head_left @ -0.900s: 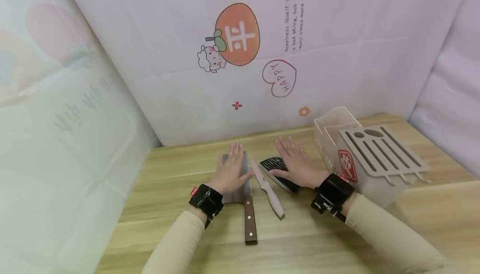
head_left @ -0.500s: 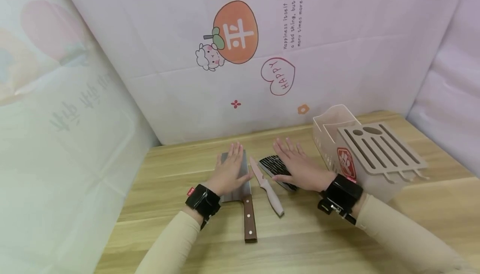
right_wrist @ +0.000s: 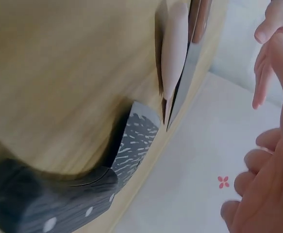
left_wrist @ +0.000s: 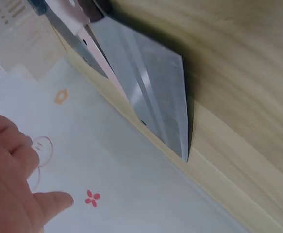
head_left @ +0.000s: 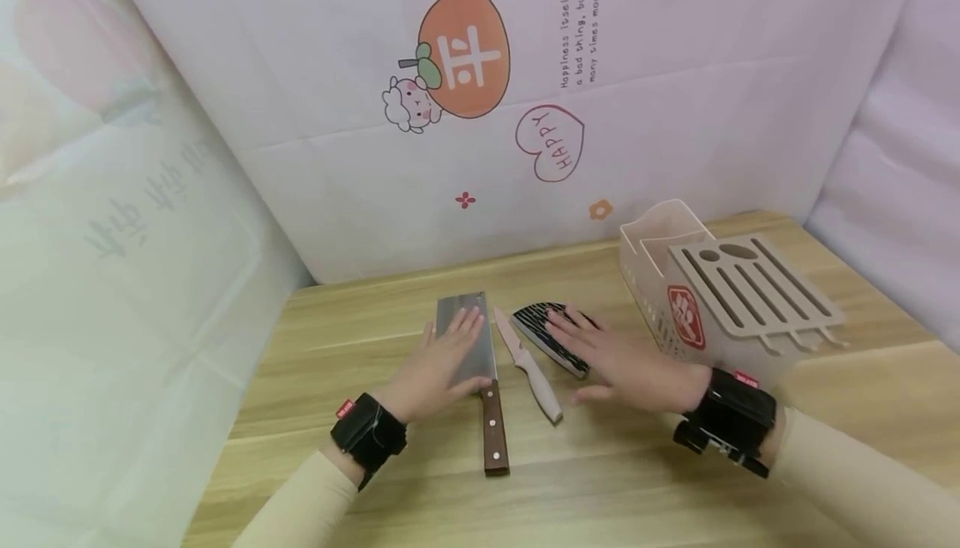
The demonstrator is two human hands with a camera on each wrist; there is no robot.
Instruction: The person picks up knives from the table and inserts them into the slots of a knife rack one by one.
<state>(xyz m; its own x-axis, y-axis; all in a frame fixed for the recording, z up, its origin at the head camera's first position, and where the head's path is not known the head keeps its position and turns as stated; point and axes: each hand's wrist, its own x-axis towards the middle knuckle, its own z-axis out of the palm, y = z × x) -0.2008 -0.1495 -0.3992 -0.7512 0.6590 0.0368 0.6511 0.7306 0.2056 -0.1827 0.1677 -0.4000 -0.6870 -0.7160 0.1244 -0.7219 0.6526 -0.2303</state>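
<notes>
Head view: three knives lay side by side on the bench (head_left: 645, 498); left hand (head_left: 435, 365) rested flat, fingers straight, on the cleaver (head_left: 467, 340); right hand (head_left: 626, 361) hovered spread over the dark patterned knife (head_left: 542, 327); pink knife (head_left: 528, 365) lay between; slotted knife rack (head_left: 738, 298) stood empty, so judged nothing stowed
Left wrist view: cleaver (left_wrist: 156, 104) flat on the wood, fingers loose, gripping nothing
Right wrist view: dark patterned knife (right_wrist: 131, 145) untouched, fingers open
</notes>
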